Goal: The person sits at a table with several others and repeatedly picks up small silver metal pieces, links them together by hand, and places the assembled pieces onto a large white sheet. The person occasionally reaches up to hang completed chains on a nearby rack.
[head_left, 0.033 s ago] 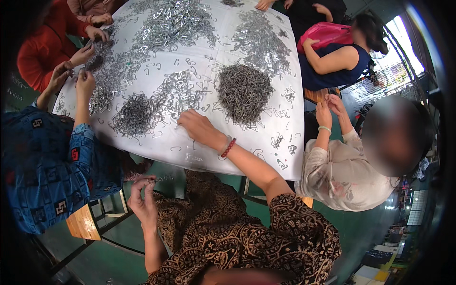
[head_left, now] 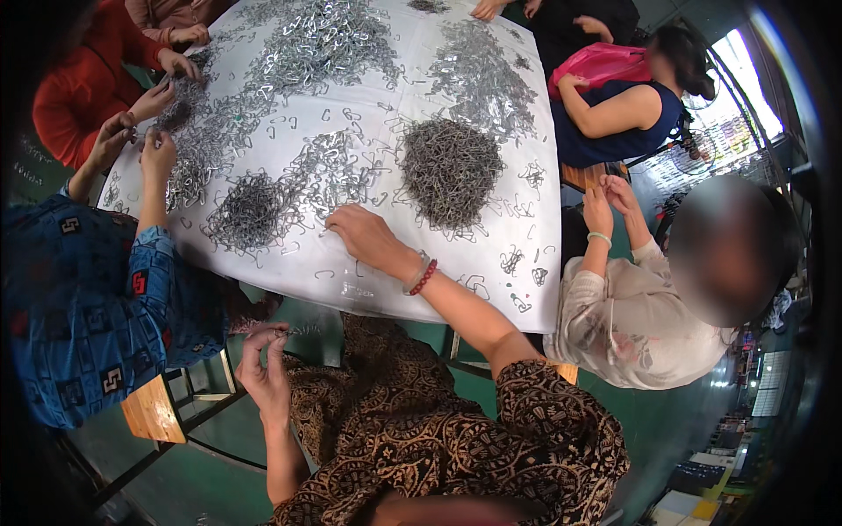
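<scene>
Below the table's front edge, my left hand (head_left: 266, 373) is closed in a pinch between thumb and forefinger. A few small thin metal hooks (head_left: 305, 330) stick out from its fingertips. My right hand (head_left: 373, 241) rests low over the white tabletop (head_left: 289, 276), fingers curled together at the near edge of some loose silver hooks (head_left: 338, 171). Its fingertips are turned away, so anything in them is hidden. To its left lies a small dark heap of hooks (head_left: 248, 210); beyond it to the right is a larger, rounded dark heap (head_left: 452, 171).
Big bright heaps of metal pieces (head_left: 324, 44) cover the far table, with a flatter spread (head_left: 482, 79) at the far right. Co-workers sit close around, one in a blue patterned top (head_left: 88, 298) at left, one in a beige top (head_left: 631, 324) at right. A wooden stool (head_left: 153, 410) stands lower left.
My right hand has shifted very slightly left and away from me. My left hand stays practically where it was, with the same hooks at its fingertips.
</scene>
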A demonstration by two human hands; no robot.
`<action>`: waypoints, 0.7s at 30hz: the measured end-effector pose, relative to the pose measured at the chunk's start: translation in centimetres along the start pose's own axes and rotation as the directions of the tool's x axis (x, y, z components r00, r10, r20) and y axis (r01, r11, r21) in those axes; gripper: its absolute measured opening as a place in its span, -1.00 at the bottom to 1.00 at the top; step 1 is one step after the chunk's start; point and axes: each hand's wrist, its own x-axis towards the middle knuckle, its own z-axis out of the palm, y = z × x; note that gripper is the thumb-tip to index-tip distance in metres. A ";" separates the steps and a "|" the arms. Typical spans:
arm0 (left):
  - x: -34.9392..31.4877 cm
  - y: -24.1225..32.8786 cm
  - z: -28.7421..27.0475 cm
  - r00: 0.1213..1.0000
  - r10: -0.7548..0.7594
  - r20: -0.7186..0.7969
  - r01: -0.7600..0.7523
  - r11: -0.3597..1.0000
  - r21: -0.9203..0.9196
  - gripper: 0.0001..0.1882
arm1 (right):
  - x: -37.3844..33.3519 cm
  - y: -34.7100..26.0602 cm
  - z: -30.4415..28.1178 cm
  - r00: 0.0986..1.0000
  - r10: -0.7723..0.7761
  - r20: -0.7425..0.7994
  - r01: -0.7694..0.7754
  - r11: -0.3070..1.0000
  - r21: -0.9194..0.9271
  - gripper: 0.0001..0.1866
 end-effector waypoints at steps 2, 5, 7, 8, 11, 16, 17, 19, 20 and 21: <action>-0.1 0.2 0.0 0.999 0.042 0.029 -0.043 0.999 0.027 -0.93 | -0.2 -2.8 -0.8 0.999 0.014 -0.050 -0.006 0.988 0.152 -0.86; 0.2 0.5 0.1 0.996 0.080 0.050 -0.080 0.997 0.001 -0.93 | -0.3 -7.2 -1.9 0.996 -0.083 -0.025 0.086 0.970 0.228 -0.83; 0.4 0.7 0.5 0.998 0.049 0.041 -0.049 0.999 0.012 -0.93 | -0.1 -9.8 -2.6 0.988 -0.152 0.012 0.143 0.950 0.278 -0.78; 0.5 0.9 0.6 0.999 0.031 0.030 -0.032 0.999 0.011 -0.94 | -0.3 -11.2 -2.6 0.988 -0.149 0.041 0.127 0.935 0.332 -0.74; 0.4 1.7 0.7 0.995 0.092 0.034 -0.097 0.982 0.161 -0.93 | -1.1 -13.9 -3.1 0.988 -0.115 0.104 0.054 0.883 0.467 -0.65; -0.1 2.5 0.7 0.973 0.231 0.002 -0.228 0.960 0.164 -0.90 | -2.1 -15.0 -3.7 0.994 -0.099 0.040 0.065 0.856 0.513 -0.75; -0.3 2.4 0.5 0.974 0.228 0.014 -0.227 0.956 0.185 -0.89 | -2.2 -15.1 -3.9 0.994 -0.100 0.052 0.062 0.869 0.491 -0.81; -0.9 2.0 0.3 0.975 0.224 0.002 -0.217 0.942 0.257 -0.88 | -2.7 -15.7 -4.2 0.991 -0.106 0.079 0.057 0.885 0.463 -0.89; -1.1 1.7 0.1 0.969 0.245 0.018 -0.240 0.930 0.279 -0.86 | -2.9 -16.0 -4.3 0.989 -0.117 0.092 0.067 0.900 0.431 -0.92; -1.4 1.3 -0.1 0.965 0.259 0.031 -0.258 0.927 0.274 -0.83 | -3.3 -16.3 -4.4 0.989 -0.083 0.123 0.021 0.898 0.440 -0.92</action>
